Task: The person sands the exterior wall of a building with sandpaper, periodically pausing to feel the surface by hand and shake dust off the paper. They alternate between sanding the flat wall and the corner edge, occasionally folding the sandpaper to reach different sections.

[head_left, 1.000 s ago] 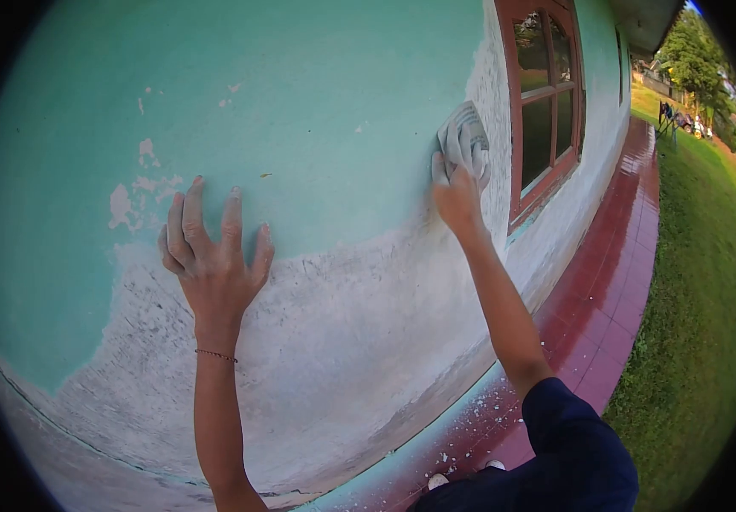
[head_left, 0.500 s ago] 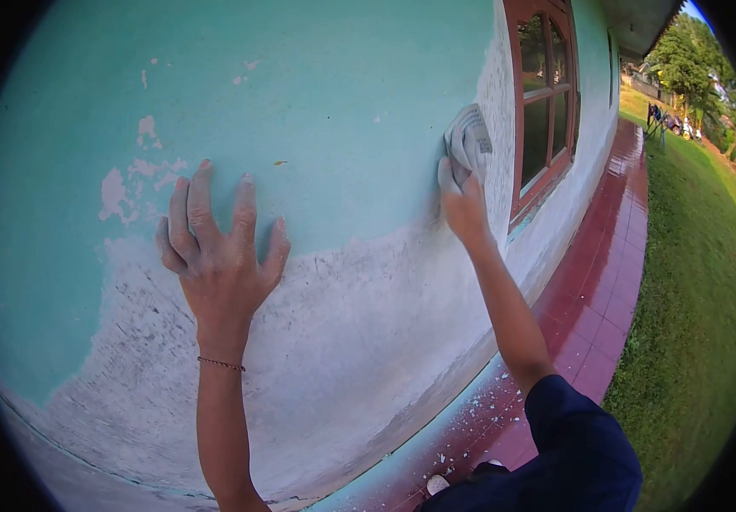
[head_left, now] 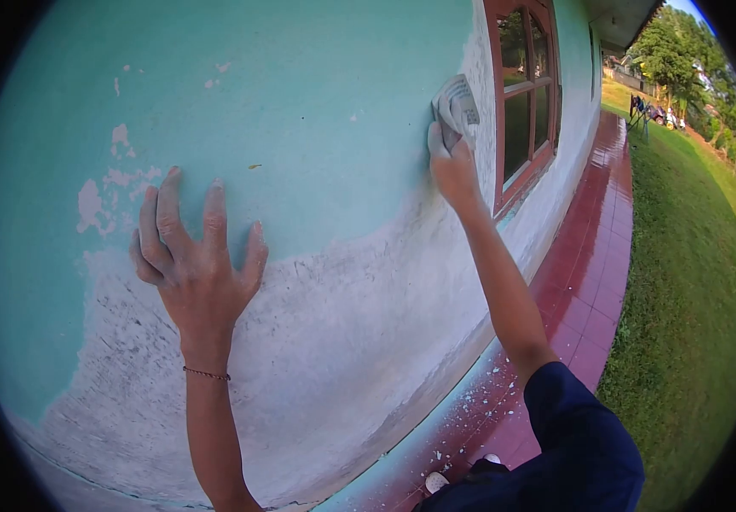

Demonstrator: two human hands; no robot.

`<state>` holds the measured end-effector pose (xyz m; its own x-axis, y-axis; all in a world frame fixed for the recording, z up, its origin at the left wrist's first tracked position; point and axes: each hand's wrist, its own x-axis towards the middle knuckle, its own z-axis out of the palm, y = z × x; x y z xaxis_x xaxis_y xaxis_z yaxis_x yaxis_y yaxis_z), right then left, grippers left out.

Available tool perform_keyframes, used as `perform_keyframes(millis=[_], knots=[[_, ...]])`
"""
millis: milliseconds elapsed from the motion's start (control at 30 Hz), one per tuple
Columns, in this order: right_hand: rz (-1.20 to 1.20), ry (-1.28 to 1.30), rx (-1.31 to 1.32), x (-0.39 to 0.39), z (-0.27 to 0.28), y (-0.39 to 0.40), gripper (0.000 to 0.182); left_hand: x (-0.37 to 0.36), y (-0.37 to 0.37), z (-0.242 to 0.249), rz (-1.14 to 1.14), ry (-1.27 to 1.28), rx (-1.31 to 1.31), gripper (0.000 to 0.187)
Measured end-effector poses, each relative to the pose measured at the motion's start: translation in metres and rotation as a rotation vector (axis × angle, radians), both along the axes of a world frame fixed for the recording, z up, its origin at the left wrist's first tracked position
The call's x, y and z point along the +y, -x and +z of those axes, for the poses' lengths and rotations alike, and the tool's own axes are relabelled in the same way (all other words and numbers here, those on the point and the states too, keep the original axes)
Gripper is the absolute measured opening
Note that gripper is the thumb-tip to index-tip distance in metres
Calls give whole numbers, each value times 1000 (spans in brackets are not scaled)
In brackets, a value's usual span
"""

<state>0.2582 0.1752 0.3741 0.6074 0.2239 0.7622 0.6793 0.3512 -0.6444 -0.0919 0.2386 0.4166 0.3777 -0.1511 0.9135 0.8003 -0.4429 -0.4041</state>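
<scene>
My left hand point(head_left: 196, 256) rests on the wall point(head_left: 325, 188) with its fingers spread, dusty and holding nothing. It lies across the ragged border between green paint above and a bare whitish patch point(head_left: 317, 358) below. In my right hand point(head_left: 455, 171) is a folded sheet of sandpaper point(head_left: 456, 109), grey with printing on its back. The hand presses the sheet to the wall at the edge of the green paint, just left of the window. The face of the sheet against the wall is hidden.
A brown-framed window point(head_left: 526, 94) is set in the wall at the right. Along the wall's foot runs a red tiled walkway point(head_left: 585, 282), strewn with pale paint flakes point(head_left: 470, 410) near my shoes point(head_left: 436, 483). Grass point(head_left: 683, 299) lies beyond it.
My right hand has moved a little up the wall with the sandpaper. My left hand stays at about the same place on the wall, while the view has shifted slightly right.
</scene>
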Motion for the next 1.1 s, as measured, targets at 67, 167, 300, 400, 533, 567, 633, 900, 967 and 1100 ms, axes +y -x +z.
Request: perform_keyframes(millis=[67, 167, 300, 400, 533, 567, 633, 900, 967, 1100], knots=[[67, 88, 165, -22, 42, -4, 43, -2, -1, 1, -3, 10, 4, 50], [-112, 81, -138, -6, -14, 14, 48, -1, -1, 0, -12, 8, -11, 49], [-191, 300, -384, -17, -138, 128, 66, -3, -2, 1, 1, -6, -30, 44], [-243, 261, -386, -12, -110, 99, 65, -4, -1, 1, 7, 8, -8, 44], [-66, -48, 129, 0, 38, -4, 50, -4, -1, 1, -11, 30, 13, 51], [16, 64, 323, -16, 64, -6, 50, -3, -1, 1, -11, 26, 13, 51], [-23, 6, 99, 3, 30, -8, 51, -3, -1, 0, -8, 20, 6, 50], [-200, 250, -375, -10, -124, 115, 68, -3, -2, 1, 3, 0, -19, 44], [-195, 96, -261, 7, -61, 52, 65, -4, 0, 2, -18, 18, 2, 47], [-38, 73, 163, -1, 60, -30, 53, -4, -1, 1, -19, 31, 12, 49]])
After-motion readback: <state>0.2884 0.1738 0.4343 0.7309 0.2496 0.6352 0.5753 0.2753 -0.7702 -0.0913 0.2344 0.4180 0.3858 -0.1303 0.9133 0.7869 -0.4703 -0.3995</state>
